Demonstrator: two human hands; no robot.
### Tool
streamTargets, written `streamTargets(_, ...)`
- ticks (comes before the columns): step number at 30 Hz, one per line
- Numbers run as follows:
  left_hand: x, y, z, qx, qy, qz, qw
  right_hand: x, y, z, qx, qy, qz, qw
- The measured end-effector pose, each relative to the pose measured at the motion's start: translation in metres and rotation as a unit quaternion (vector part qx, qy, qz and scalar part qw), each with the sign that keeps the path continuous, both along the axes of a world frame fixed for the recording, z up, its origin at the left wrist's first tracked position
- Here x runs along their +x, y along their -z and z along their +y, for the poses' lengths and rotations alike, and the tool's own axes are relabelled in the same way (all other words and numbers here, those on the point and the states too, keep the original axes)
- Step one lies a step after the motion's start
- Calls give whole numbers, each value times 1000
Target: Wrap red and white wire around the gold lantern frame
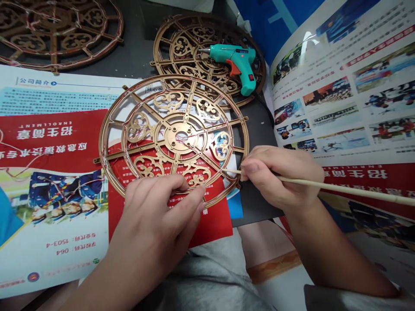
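Note:
A round bronze openwork frame [175,120] with spokes, scroll ornaments and thin red and white wires along its rings lies in front of me on printed sheets. My left hand [158,207] grips its near rim, with the thumb and fingers bent over the edge. In my right hand [279,175] a thin, pale wooden stick [343,189] is pinched close to its tip. That tip touches or nearly touches the wired ring at the frame's lower right. The stick's thick end runs out of view on the right.
A teal glue gun [232,56] lies on more stacked bronze frames [162,43] at the back. Another wired frame [52,41] is at the back left. Printed brochures [48,142] cover the left, and an upright brochure [343,99] stands on the right.

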State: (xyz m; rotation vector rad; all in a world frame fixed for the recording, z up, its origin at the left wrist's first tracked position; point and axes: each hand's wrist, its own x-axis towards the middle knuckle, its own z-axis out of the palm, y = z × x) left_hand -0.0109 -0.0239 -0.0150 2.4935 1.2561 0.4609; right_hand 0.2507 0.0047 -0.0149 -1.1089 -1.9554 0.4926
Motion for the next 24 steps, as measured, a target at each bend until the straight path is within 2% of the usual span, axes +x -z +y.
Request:
streamTargets(11,1,0,0,11,1,3,1000,-3,-3,1,11,-3,-14,1000)
streamTargets(24,1,-1,0,4,0,1,1000,-1,2,-1,15,-20,18,1000)
